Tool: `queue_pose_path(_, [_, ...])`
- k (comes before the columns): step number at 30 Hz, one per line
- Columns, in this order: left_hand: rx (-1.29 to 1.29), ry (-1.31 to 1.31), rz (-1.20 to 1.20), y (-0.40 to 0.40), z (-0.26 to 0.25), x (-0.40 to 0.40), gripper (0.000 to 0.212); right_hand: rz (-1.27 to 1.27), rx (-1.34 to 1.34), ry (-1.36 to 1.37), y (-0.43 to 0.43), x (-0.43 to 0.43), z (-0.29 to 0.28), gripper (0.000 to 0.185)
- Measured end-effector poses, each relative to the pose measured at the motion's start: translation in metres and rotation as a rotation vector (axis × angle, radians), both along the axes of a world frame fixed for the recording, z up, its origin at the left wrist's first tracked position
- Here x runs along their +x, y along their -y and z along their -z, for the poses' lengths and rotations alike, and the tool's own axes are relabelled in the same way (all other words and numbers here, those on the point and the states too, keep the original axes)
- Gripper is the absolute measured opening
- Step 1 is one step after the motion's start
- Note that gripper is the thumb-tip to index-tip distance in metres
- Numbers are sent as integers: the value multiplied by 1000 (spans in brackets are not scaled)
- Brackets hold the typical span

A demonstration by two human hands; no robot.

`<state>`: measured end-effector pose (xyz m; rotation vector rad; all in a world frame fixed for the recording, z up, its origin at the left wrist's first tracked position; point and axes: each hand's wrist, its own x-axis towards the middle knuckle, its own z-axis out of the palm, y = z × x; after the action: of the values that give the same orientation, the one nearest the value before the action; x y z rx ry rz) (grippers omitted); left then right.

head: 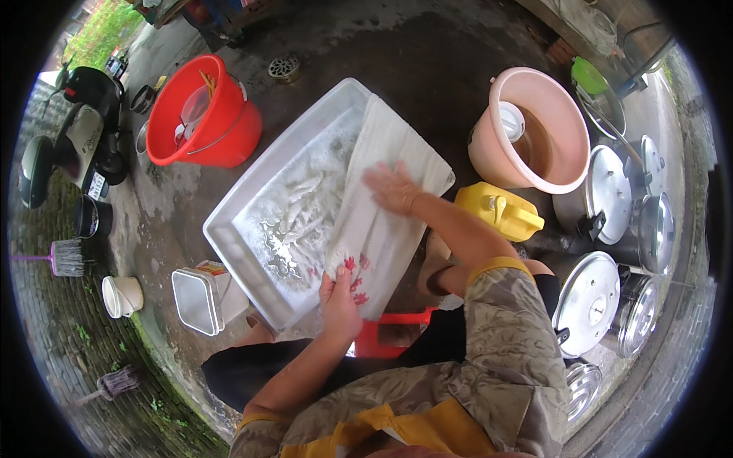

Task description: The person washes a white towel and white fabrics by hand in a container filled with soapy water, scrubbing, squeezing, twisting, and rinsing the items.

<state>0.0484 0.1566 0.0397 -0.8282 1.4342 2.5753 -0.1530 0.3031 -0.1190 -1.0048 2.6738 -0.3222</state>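
A large white plastic basin (246, 257) stands on the floor before me, holding sudsy water with soaked whitish cloth (303, 212) in it. A white fabric (395, 143) with red printed marks lies across the basin's right side, spread flat. My left hand (339, 295) grips the fabric's near edge, thumb on top, beside the red marks. Farther up, my right hand (392, 189) lies over the fabric with spread fingers, blurred; whether it touches the cloth is hard to tell.
A red bucket (237, 134) stands at upper left, a pink bucket (484, 137) at upper right. Near the basin are a yellow jug (498, 212), a square white tub (229, 295) and a red stool (395, 338). Several lidded metal pots (587, 303) line the right side; a scooter (86, 131) is far left.
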Motion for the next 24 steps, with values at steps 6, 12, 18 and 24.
queue_pose_path(6, [-12,-53,24,1,-31,-7,29,336,157,-197,-44,-37,4,49])
queue_pose_path(12, [18,-179,107,-2,-68,-63,28,366,-982,496,-5,18,-20,54])
queue_pose_path(18, [-159,-230,145,-5,-148,-123,25,-239,-1283,34,34,29,-154,90])
queue_pose_path(24, [-248,-305,153,-21,-218,-127,25,-46,-857,-117,30,-24,-102,74])
